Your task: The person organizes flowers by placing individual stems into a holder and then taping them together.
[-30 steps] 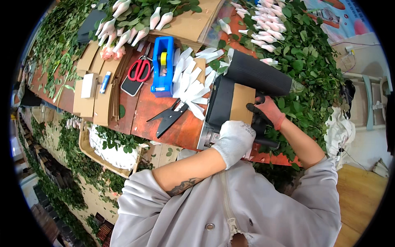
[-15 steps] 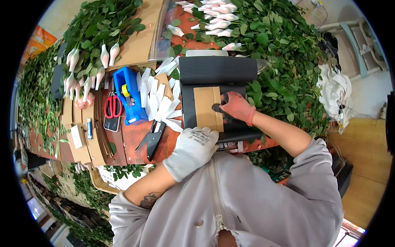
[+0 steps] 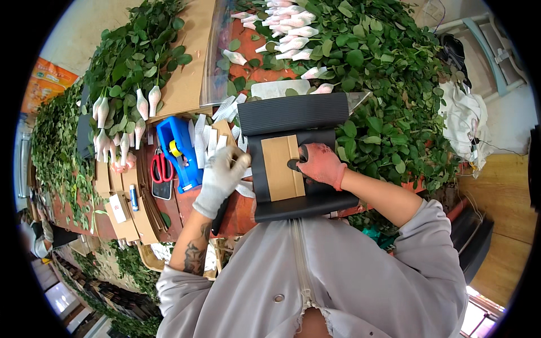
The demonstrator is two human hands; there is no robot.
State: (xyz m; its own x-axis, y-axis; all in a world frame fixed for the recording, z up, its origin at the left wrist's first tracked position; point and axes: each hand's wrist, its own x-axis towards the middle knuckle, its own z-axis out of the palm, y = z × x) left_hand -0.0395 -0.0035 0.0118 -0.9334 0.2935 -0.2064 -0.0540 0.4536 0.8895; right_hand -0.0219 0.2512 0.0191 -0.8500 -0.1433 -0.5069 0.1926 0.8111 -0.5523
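Note:
My right hand [image 3: 321, 164], in a red glove with dark fingertips, holds the right edge of a flat brown cardboard piece [image 3: 279, 174]. The cardboard lies on a black sheet [image 3: 307, 205] that is spread from a black ribbed roll [image 3: 293, 112]. To the left, my left hand [image 3: 221, 179], in a white glove, is raised with its fingertips curled together. It is over a pile of white mesh flower sleeves [image 3: 201, 135]; whatever its fingers may hold is too small to make out. Black-handled pliers or a stapler [image 3: 220, 219] lie partly hidden under that wrist.
A blue tape dispenser [image 3: 183, 155] and red-handled scissors [image 3: 162, 169] by a phone [image 3: 162, 190] lie left. Flower buds in white sleeves [image 3: 290, 31] rest at the back, others [image 3: 141, 104] at left. Leafy stems [image 3: 383, 101] crowd the right. Folded cardboard [image 3: 127, 222] lies front left.
My left hand has moved from the front edge of the black sheet leftward to the sleeve pile, its fingers now curled together. My right hand stays on the cardboard. The view has shifted slightly.

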